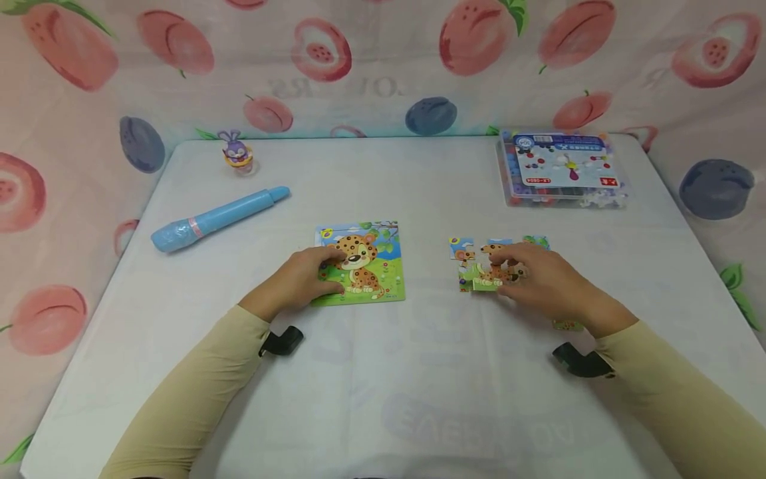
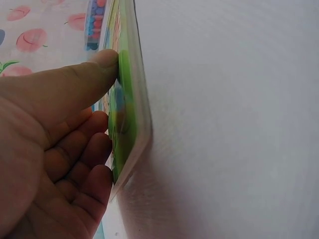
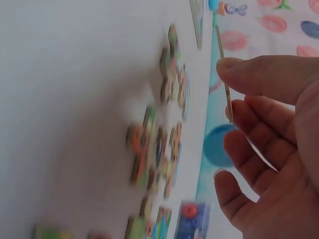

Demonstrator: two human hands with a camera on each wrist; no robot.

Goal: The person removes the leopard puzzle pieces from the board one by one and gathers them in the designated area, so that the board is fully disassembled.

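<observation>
A square leopard picture board [image 1: 391, 266] lies left of the middle of the table. My left hand [image 1: 296, 279] rests over its left side, the thumb and index fingertips lying on the picture. From the left wrist view, the thumb [image 2: 104, 59] and the bent fingers touch the board's face [image 2: 127, 119]. My right hand [image 1: 547, 283] pinches a thin puzzle piece [image 3: 227, 89] between thumb and index finger, edge-on and raised over the table in the right wrist view. Under and around this hand lie loose leopard puzzle pieces [image 1: 462, 249], partly hidden by it.
One more piece [image 1: 567, 325] lies below the right wrist. A clear plastic box [image 1: 562, 163] of small coloured parts stands at the back right. To the left are a blue microphone-shaped tube [image 1: 230, 214] and a purple bunny figure [image 1: 237, 154]. A fruit-print cloth [image 1: 371, 100] hangs behind the table.
</observation>
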